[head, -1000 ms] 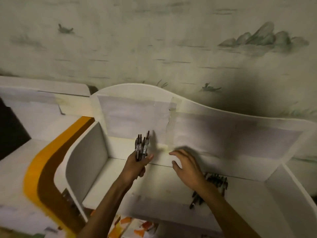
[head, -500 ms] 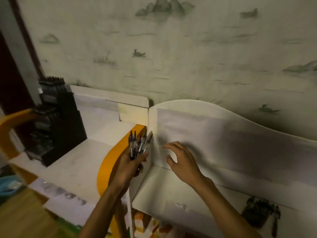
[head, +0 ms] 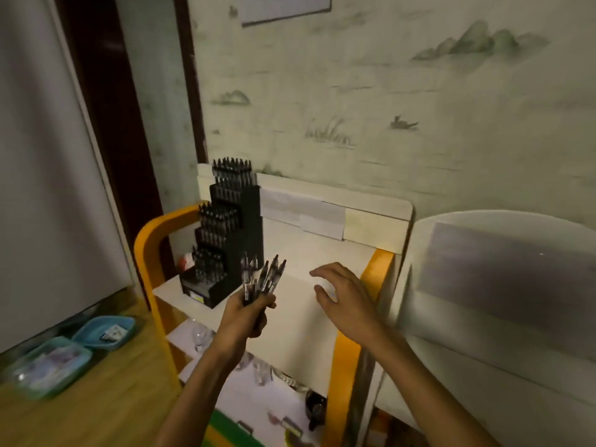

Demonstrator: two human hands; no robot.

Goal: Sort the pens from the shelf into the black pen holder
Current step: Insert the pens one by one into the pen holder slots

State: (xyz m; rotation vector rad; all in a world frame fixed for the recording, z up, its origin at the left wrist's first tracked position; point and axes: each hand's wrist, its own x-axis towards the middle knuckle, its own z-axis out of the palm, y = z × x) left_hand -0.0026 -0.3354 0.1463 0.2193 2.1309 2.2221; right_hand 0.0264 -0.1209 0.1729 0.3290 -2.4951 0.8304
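Just ahead of the left hand (head: 246,312) now stands the black pen holder (head: 225,233), which a second ago was out of view, so the bundle of pens (head: 263,275) gripped upright in that fist is nearly home. The right hand (head: 343,296), fingers loosely spread and empty, hovers over the white surface (head: 296,253), with bare room between both hands and the holder; the orange rail (head: 375,269) hems in the right.

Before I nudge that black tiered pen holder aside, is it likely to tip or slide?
The black pen holder is tall and stepped, its tiers packed with pens, so probably top-heavy at the back. A high push may tip it; a low push likely slides it on the smooth white shelf.
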